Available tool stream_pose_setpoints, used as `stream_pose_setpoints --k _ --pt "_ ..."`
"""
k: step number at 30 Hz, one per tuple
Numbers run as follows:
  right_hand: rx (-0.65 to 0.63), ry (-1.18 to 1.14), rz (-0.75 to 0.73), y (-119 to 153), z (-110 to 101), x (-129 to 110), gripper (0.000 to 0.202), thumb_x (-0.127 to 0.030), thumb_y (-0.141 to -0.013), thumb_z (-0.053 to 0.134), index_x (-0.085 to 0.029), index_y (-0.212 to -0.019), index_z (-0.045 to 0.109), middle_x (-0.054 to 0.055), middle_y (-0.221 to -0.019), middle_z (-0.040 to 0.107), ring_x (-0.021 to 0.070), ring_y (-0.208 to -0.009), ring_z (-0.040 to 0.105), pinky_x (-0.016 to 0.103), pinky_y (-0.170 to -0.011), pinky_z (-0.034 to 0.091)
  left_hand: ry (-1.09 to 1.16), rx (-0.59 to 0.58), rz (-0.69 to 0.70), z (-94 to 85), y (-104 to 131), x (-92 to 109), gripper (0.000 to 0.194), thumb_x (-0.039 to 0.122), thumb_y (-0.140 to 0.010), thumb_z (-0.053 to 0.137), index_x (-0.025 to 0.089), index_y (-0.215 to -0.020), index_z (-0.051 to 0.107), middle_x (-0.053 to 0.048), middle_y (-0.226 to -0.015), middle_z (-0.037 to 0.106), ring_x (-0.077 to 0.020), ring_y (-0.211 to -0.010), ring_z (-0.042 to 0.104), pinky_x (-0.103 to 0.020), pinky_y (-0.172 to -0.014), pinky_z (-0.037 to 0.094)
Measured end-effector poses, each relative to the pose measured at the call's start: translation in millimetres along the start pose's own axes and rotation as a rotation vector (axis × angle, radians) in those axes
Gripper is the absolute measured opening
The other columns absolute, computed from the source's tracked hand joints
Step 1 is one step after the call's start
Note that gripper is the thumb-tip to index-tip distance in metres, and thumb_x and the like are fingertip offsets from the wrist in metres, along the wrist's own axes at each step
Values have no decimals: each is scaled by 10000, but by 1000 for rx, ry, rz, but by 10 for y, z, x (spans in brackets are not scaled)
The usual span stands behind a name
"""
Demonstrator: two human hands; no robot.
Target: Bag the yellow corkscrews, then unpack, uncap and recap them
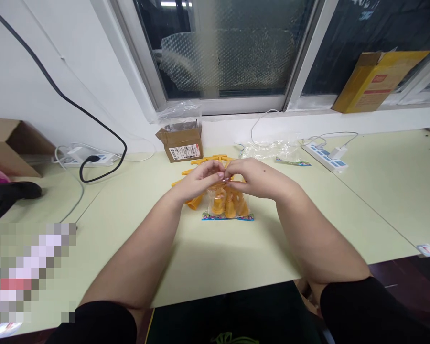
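Observation:
A clear plastic bag [231, 203] with several yellow-orange pieces inside lies on the pale green table [215, 258], its blue printed strip toward me. My left hand [204, 180] pinches the bag's upper edge from the left, thumb and fingers together. From the right, my right hand [252, 176] grips the same edge, its fingertips almost touching those of my left hand. Behind and left of the bag, more yellow-orange plastic pieces [192, 203] spread over the table, partly hidden by my hands.
Behind my hands stands an open cardboard box [184, 143]. Crumpled clear plastic [272, 149] lies to its right, near a power strip [324, 156]. Another power strip [89, 159] with a black cable and a brown carton [7, 143] are at the left. A yellow package [378, 83] leans against the window.

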State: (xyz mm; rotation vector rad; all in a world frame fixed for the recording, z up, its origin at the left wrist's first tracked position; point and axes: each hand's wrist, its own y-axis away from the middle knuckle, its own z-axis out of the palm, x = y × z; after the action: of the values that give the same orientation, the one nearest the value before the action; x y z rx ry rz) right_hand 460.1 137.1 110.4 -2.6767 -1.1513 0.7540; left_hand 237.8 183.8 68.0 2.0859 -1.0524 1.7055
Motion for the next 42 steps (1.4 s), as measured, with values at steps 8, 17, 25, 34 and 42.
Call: stream_pose_setpoints --k 8,17,25,34,42 --pt "-103 13 97 82 -105 -82 143 -236 -845 731 -231 -987 750 19 -964 750 190 -878 641 338 -865 371 -291 -69 -111 -91 97 147 339 321 -837 721 210 -1154 672 -97 -1217 680 -287 -1197 620 -387 -918 545" --pt "-158 166 105 66 -9 -218 148 -350 -874 709 -206 -866 742 37 -893 712 201 -854 588 394 -935 259 -418 1 -162 -103 126 251 354 263 -757 715 197 -1104 694 -86 -1129 729 -252 -985 687 -369 -865 542" --pt "-183 196 97 82 -13 -250 69 -188 -849 669 -204 -784 686 6 -754 698 187 -783 567 384 -943 248 -621 22 -163 -55 149 396 397 217 -699 684 197 -1095 700 -44 -978 702 -210 -843 641 -315 -731 493" --pt "-207 193 145 90 0 -256 66 -249 -855 690 -208 -804 694 2 -764 701 159 -694 540 408 -957 263 -584 -31 -313 29 170 450 297 358 -787 690 221 -1050 699 -4 -764 644 -185 -669 584 -287 -573 417" --pt "-11 176 131 195 -267 -255 128 -162 -889 628 -205 -772 656 -13 -778 695 171 -789 608 456 -1079 262 -333 343 -241 -30 141 476 299 473 -836 719 177 -859 697 -46 -856 708 -196 -795 642 -320 -721 505"
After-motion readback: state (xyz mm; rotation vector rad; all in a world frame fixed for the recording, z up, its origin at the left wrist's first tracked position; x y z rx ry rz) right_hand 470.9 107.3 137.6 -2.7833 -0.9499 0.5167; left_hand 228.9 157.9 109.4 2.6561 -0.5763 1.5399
